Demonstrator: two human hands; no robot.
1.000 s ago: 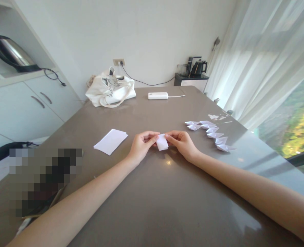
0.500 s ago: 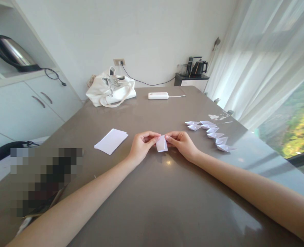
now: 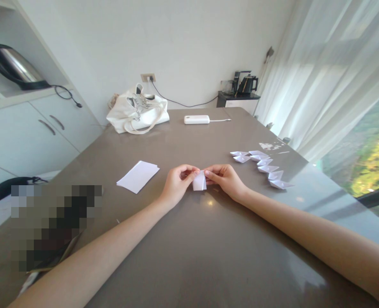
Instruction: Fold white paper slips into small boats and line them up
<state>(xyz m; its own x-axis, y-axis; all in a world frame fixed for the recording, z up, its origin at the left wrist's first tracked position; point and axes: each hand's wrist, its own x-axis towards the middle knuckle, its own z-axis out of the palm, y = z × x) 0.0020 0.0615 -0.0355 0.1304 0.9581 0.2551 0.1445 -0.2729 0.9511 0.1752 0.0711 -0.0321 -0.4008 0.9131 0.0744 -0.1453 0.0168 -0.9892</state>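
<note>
A small folded sheet of white paper (image 3: 199, 182) is held up just above the table (image 3: 189, 248) between my two hands. My left hand (image 3: 178, 182) pinches its upper left edge with thumb and fingers. At the upper right corner, my right hand (image 3: 224, 177) pinches the same paper. Left of my hands lies a stack of white paper sheets (image 3: 138, 176). To the right, several folded paper boats (image 3: 268, 168) stand in a loose slanting row. Fingertips behind the paper are partly hidden.
A white bag (image 3: 138, 112) and a white power bank (image 3: 196, 119) with a short cable sit at the table's far side. Paper scraps (image 3: 270, 146) lie near the right edge. A pixelated dark object (image 3: 57, 226) is at the left, near my left forearm.
The folded paper has shifted slightly left and turned a little in my fingers. Both hands keep their pinch; other things stay where they were.
</note>
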